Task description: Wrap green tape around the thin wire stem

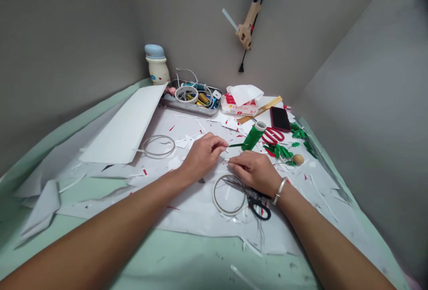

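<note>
My left hand (206,155) is closed in a pinch, with one end of a thin dark green strip (236,145) at its fingertips. The strip points right, towards a green thread spool (254,136) standing upright. My right hand (256,172), with a bangle at the wrist, is closed too. A tiny pale bit shows at its fingertips, too small to name. Under the right hand lie black-handled scissors (260,209), partly hidden, crossing a roll of narrow tape (214,198). Right of the spool are red-handled scissors (274,136) and green leaf-shaped pieces (282,151).
A metal tray (200,109) with tape and spools stands at the back, beside a tissue pack (239,106). A phone (280,118), a wooden ball (298,159), another tape ring (158,146) and a large white sheet (120,125) lie around. A glue gun (245,31) hangs above.
</note>
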Demonstrator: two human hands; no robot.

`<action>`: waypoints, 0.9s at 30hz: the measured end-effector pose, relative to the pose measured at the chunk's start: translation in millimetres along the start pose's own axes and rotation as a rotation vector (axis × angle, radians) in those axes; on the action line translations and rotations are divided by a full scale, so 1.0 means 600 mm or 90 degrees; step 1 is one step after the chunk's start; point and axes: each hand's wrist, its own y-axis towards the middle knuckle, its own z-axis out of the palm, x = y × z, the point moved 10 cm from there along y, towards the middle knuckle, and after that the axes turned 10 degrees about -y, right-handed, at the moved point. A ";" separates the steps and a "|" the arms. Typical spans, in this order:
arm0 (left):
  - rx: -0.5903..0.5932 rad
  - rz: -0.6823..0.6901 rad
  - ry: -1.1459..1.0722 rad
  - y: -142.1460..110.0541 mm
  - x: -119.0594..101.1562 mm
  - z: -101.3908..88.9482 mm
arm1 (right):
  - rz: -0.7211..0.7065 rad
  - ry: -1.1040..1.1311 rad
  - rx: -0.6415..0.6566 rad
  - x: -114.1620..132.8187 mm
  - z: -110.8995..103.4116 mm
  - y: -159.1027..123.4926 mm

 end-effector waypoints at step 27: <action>0.172 0.084 0.089 -0.019 -0.022 0.053 | 0.107 0.065 -0.125 -0.048 -0.040 -0.001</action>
